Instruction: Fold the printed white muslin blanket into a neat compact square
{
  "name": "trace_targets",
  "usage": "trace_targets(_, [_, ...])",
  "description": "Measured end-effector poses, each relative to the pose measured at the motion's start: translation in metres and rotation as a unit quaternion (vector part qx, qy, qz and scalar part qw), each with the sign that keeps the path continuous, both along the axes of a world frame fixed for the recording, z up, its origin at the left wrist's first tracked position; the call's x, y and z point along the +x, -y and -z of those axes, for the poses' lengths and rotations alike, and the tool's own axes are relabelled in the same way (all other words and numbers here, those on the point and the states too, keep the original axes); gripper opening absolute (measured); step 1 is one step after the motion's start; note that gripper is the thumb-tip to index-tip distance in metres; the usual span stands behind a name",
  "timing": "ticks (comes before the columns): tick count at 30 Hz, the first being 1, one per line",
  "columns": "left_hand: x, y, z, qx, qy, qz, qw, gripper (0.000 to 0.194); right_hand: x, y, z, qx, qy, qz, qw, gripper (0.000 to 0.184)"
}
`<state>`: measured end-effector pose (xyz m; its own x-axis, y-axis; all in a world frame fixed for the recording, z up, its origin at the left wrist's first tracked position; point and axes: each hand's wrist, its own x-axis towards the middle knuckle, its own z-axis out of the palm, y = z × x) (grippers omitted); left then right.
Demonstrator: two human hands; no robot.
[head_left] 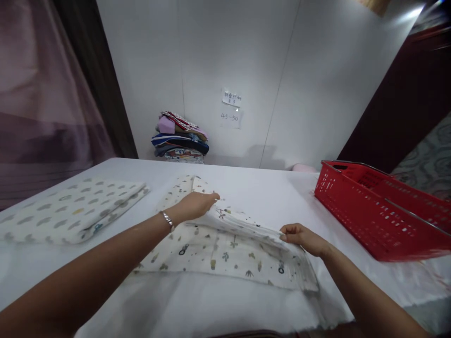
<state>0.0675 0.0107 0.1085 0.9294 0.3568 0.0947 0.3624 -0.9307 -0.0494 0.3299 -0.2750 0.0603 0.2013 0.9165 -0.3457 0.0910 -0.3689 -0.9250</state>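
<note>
A white cloth with small printed figures [225, 251] lies half folded in the middle of the white table [260, 188]. My left hand [195, 205], with a bracelet on the wrist, pinches the far edge of the cloth's lifted upper layer. My right hand [305, 238] grips the same layer's edge at the right, fingers curled over it. The layer is raised off the cloth beneath, between both hands.
A folded white cloth with grey spots [70, 211] lies at the left. A red plastic basket [384, 216] stands at the right. A stack of folded coloured fabrics [180, 138] sits at the back against the white wall, near paper labels [231, 108].
</note>
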Motion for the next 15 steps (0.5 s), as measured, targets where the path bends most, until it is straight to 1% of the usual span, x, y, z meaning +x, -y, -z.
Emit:
trace_targets(2, [0.009,-0.004,0.032,-0.002,-0.047,0.004,0.999,0.029,-0.005,-0.001,0.016,-0.005,0.032,-0.01,0.999,0.034])
trace_targets(4, [0.012,-0.003,0.062,-0.012,-0.054,0.008,0.998,0.028,-0.012,0.001,0.03,0.004,0.071,-0.015,0.997,0.033])
trace_targets(6, [0.012,0.0,0.085,-0.021,-0.029,0.002,0.999,0.028,-0.02,0.005,0.04,0.021,0.114,-0.013,0.993,0.033])
trace_targets(7, [0.011,0.002,0.091,-0.023,-0.016,-0.003,1.0,0.029,-0.023,0.007,0.042,0.027,0.132,-0.013,0.991,0.033])
trace_targets(8, [0.01,0.003,0.096,-0.026,-0.003,-0.006,1.0,0.031,-0.026,0.009,0.043,0.029,0.149,-0.013,0.988,0.032])
trace_targets(10, [0.007,0.006,0.097,-0.032,0.022,-0.007,0.999,0.032,-0.03,0.013,0.042,0.032,0.183,-0.019,0.982,0.031])
trace_targets(13, [0.001,0.007,0.089,-0.052,0.061,0.012,0.997,0.031,-0.033,0.016,0.038,0.043,0.24,-0.034,0.969,0.029])
trace_targets(15, [-0.003,0.009,0.081,-0.06,0.072,0.047,0.995,0.032,-0.033,0.016,0.036,0.047,0.266,-0.04,0.962,0.029])
